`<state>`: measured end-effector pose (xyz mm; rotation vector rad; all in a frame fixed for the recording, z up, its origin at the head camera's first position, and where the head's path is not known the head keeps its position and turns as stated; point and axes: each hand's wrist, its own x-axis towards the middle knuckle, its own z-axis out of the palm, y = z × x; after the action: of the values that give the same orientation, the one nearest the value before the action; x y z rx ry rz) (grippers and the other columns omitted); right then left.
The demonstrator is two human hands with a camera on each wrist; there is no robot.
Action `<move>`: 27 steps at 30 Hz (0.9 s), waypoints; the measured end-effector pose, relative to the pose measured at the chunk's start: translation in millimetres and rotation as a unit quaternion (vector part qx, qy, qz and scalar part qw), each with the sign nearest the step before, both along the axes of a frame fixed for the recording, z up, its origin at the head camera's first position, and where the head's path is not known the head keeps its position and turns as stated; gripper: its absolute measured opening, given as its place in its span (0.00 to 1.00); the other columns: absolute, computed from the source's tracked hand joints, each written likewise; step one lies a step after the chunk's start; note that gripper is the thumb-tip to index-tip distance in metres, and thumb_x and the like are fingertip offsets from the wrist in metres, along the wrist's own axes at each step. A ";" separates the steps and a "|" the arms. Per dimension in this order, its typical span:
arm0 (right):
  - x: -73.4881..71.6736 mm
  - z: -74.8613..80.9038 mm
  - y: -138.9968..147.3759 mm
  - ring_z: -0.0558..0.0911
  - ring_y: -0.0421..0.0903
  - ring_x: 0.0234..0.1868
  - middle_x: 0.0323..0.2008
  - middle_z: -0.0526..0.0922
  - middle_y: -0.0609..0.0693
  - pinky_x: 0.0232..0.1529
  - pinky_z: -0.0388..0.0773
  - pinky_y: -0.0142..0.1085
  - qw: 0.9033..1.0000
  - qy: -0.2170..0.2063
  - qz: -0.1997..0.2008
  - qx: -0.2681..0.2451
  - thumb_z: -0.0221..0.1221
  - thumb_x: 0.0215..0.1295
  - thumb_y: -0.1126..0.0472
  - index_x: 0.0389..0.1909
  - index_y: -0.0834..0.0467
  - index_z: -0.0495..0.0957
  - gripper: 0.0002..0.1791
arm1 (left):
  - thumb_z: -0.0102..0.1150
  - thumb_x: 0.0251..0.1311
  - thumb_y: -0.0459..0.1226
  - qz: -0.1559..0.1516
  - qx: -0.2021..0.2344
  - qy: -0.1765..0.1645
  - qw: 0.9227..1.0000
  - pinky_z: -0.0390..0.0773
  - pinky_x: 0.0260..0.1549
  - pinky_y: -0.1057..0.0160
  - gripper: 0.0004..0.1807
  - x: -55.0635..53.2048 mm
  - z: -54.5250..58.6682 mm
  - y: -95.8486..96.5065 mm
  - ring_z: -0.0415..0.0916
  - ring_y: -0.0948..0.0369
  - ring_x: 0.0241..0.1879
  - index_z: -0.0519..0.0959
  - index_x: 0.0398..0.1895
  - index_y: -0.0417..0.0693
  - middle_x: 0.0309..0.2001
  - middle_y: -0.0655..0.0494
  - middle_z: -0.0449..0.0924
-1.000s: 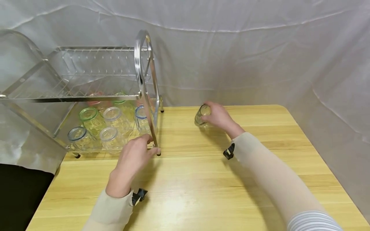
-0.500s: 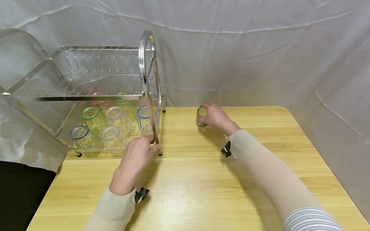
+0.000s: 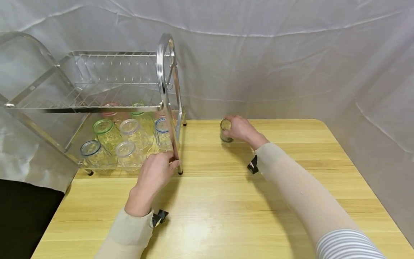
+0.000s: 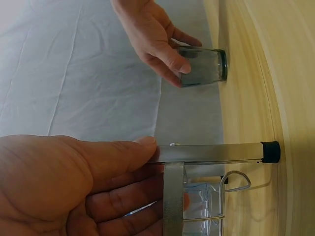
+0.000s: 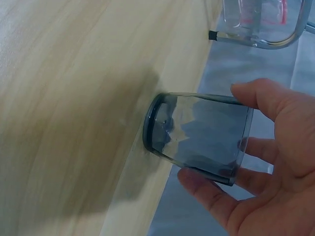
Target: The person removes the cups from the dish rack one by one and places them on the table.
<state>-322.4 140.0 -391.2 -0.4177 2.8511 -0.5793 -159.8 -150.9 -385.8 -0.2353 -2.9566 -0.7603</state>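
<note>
My right hand (image 3: pixel 240 130) holds a smoky grey drinking glass (image 5: pixel 202 132) near the back of the wooden table. In the right wrist view its thumb and fingers sit around the rim, and the thick base meets the tabletop or lies just over it. The glass stands upright. My left hand (image 3: pixel 155 169) grips the front right leg (image 4: pixel 211 153) of a two-tier metal dish rack (image 3: pixel 160 64), thumb on the near side and fingers behind. Upside-down glasses fill part of the lower tier, among them a green one (image 3: pixel 108 135) and a blue-rimmed one (image 3: pixel 162 136).
The rack's upper tier (image 3: pixel 106 108) is a wire shelf with plate slots. Grey cloth (image 3: pixel 258 72) hangs behind and to the right of the wooden table (image 3: pixel 207 201). Something black (image 3: pixel 26 216) lies beyond the left table edge.
The tilted glass has come upright under my right hand, which shifted slightly left. My left hand keeps its hold on the rack leg. The whole view has drifted slightly.
</note>
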 end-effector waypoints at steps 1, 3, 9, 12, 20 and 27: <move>-0.1 -0.2 0.3 0.58 0.66 0.81 0.80 0.63 0.63 0.81 0.55 0.60 1.000 -0.003 0.000 0.000 0.68 0.64 0.51 0.81 0.60 0.60 0.48 | 0.67 0.71 0.41 0.000 0.000 0.000 1.000 0.68 0.18 0.62 0.06 0.0 0.2 0.3 0.71 0.60 0.19 0.88 0.40 0.49 0.26 0.56 0.86; -0.3 -0.9 1.0 0.56 0.66 0.82 0.80 0.62 0.63 0.81 0.54 0.60 1.000 -0.006 0.002 0.000 0.68 0.63 0.51 0.82 0.60 0.59 0.49 | 0.67 0.71 0.41 0.001 -0.001 -0.001 1.000 0.67 0.18 0.62 0.06 -0.1 0.6 0.6 0.70 0.59 0.19 0.88 0.40 0.49 0.25 0.56 0.85; -1.0 -2.4 2.8 0.55 0.67 0.82 0.78 0.65 0.66 0.82 0.54 0.58 1.000 0.002 0.002 -0.003 0.66 0.65 0.51 0.81 0.61 0.59 0.47 | 0.67 0.71 0.41 0.003 -0.005 -0.003 1.000 0.67 0.18 0.62 0.06 -1.0 0.5 0.0 0.70 0.58 0.20 0.88 0.40 0.51 0.24 0.57 0.84; -1.5 -4.4 2.4 0.56 0.67 0.82 0.78 0.66 0.66 0.82 0.55 0.58 1.000 0.010 -0.001 -0.005 0.66 0.67 0.50 0.81 0.61 0.61 0.46 | 0.66 0.72 0.41 0.005 -0.008 -0.004 1.000 0.67 0.18 0.62 0.06 -1.0 0.4 0.0 0.70 0.58 0.20 0.89 0.40 0.51 0.25 0.57 0.84; -2.1 -8.4 3.3 0.58 0.66 0.81 0.78 0.65 0.66 0.81 0.57 0.57 1.000 0.014 -0.005 -0.007 0.68 0.67 0.47 0.81 0.62 0.60 0.48 | 0.66 0.72 0.42 0.008 -0.002 -0.016 1.000 0.68 0.18 0.62 0.08 0.0 1.1 0.8 0.71 0.60 0.20 0.89 0.41 0.49 0.24 0.58 0.84; -1.0 -7.4 3.7 0.58 0.68 0.81 0.77 0.66 0.69 0.81 0.57 0.58 1.000 0.016 0.004 -0.009 0.67 0.66 0.48 0.81 0.63 0.58 0.49 | 0.66 0.72 0.42 0.009 -0.005 -0.015 1.000 0.68 0.18 0.62 0.07 -1.3 0.5 0.5 0.71 0.59 0.19 0.88 0.40 0.49 0.23 0.58 0.83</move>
<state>-323.4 143.7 -398.6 -0.4450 2.8746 -0.6013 -161.1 -150.4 -385.3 -0.2001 -2.9866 -0.7531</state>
